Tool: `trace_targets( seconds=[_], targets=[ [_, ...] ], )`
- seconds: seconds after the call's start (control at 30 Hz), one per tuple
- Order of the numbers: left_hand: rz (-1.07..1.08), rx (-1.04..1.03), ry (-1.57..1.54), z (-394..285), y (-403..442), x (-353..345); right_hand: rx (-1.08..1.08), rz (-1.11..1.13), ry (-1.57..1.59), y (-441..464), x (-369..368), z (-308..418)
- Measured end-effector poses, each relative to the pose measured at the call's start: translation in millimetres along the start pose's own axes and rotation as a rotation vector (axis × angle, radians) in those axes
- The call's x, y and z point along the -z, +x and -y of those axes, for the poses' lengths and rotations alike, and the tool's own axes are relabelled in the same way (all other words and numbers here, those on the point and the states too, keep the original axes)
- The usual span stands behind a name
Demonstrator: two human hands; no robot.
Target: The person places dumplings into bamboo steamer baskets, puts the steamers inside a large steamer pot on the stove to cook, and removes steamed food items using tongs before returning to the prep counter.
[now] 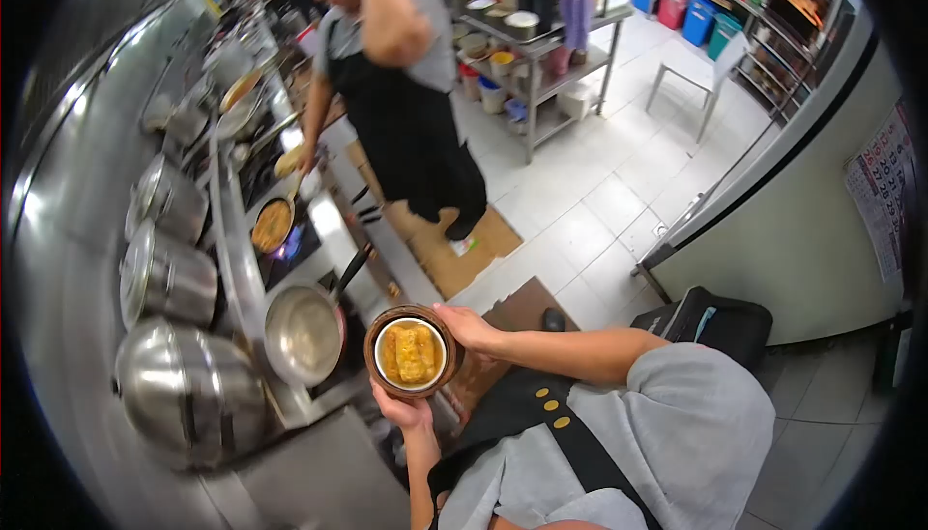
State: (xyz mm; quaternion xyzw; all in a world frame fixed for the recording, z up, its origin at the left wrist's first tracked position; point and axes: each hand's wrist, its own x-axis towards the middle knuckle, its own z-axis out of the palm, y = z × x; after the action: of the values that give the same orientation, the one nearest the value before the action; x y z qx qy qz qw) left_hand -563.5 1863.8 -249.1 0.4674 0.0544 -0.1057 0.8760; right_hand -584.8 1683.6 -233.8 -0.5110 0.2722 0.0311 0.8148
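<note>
Between my two hands is a small round brown bamboo steamer (377,321). Inside it sits a white bowl (445,342) with golden-yellow pieces of food (414,352) covered in sauce. My left hand (401,406) grips the near-left side of the steamer from below. On the opposite side, my right hand (468,329) is curled against the rim, thumb near the top edge. The steamer is level and held in the air beside the stove. Fingers under the steamer are hidden.
Left of the steamer, a frying pan (305,333) rests on the stove. Beyond it, a smaller pan with food (274,225) sits over a lit flame, beside a co-worker (401,95). Large metal pots (188,385) line the wall. Cardboard (527,313) covers part of the floor.
</note>
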Motion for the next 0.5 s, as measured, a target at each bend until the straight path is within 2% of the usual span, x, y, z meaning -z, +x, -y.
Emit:
trace_targets(
  seconds=[0.1, 0.27, 0.37, 0.43, 0.5],
  targets=[
    [0.210, 0.176, 0.031, 46, 8, -104, 0.055, -0.122, 0.036, 8, 104, 43],
    [0.381, 0.395, -0.006, 150, 40, -254, 0.172, -0.434, 0.075, -12, 255, 123],
    [0.545, 0.484, 0.014, 213, 68, -334, 0.077, -0.607, 0.162, 4, 343, 151],
    [0.576, 0.536, 0.068, 258, 86, -387, 0.059, -0.661, 0.286, -8, 385, 189],
    [0.699, 0.527, 0.135, 299, 101, -440, 0.039, -0.732, 0.382, -6, 433, 216]
  ],
)
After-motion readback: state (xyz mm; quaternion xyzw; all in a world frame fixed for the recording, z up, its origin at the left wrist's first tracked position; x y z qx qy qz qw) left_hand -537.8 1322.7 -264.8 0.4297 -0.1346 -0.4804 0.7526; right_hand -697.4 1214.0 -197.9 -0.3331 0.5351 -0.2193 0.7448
